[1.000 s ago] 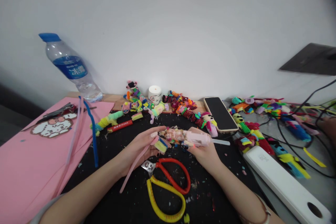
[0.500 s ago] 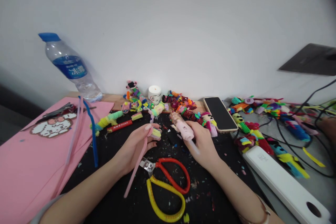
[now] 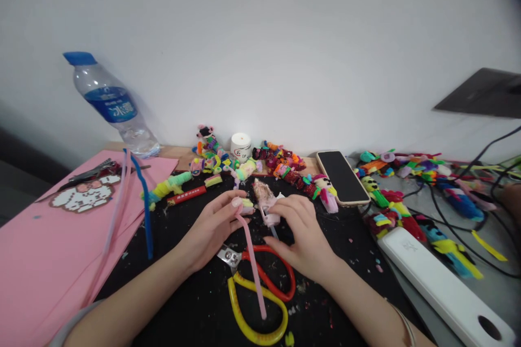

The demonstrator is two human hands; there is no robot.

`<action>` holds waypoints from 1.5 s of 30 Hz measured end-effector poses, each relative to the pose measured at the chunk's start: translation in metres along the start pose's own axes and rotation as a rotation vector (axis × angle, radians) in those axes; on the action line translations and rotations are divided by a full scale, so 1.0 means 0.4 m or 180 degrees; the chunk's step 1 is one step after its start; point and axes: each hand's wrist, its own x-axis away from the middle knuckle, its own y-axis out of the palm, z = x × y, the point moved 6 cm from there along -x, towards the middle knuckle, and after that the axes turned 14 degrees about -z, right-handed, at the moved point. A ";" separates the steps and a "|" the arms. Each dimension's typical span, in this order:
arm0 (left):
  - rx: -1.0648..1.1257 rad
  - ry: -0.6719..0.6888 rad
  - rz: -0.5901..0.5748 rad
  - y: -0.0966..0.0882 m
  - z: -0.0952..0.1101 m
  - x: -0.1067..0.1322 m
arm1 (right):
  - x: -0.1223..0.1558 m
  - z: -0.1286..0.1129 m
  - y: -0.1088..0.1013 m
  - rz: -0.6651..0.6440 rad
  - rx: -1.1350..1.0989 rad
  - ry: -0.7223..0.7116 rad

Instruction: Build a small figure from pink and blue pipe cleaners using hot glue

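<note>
Between thumb and fingers my left hand [image 3: 220, 222] pinches a pink pipe cleaner [image 3: 253, 260]. It hangs down over the scissors, and a small yellow-and-pink fuzzy piece [image 3: 247, 206] shows at the same fingertips. My right hand [image 3: 303, 230] has its thumb and fingers apart. Its fingertips are at the back of a small pale pink glue gun [image 3: 268, 211] with a brown-stained front, lying on the black mat [image 3: 183, 303]. A translucent glue stick [image 3: 274, 232] pokes out of the gun. Scissors [image 3: 260, 293] with red and yellow handles lie below both hands.
Several pipe-cleaner figures [image 3: 293, 176] line the back around a white cup [image 3: 240, 145]. A phone [image 3: 342, 178], a white power strip [image 3: 443, 287] and black cables are at right. Pink sheets [image 3: 44, 260], a blue pipe cleaner [image 3: 145, 206] and a water bottle [image 3: 112, 103] are at left.
The glue gun has moved left and down onto the mat, and my right hand has loosened around it. The pink pipe cleaner's lower end has swung right over the scissors.
</note>
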 end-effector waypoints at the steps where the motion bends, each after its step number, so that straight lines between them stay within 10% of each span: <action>1: -0.0053 -0.0008 0.0022 0.001 0.000 0.000 | 0.000 -0.011 0.005 -0.0036 -0.0036 -0.0076; 16: -0.0563 -0.0133 -0.0031 0.021 -0.015 0.002 | 0.005 -0.085 0.010 0.0729 0.0093 -0.0374; 45: -0.0435 -0.0657 -0.1324 0.062 -0.040 0.014 | 0.018 -0.069 -0.001 0.0216 -0.0705 -0.0622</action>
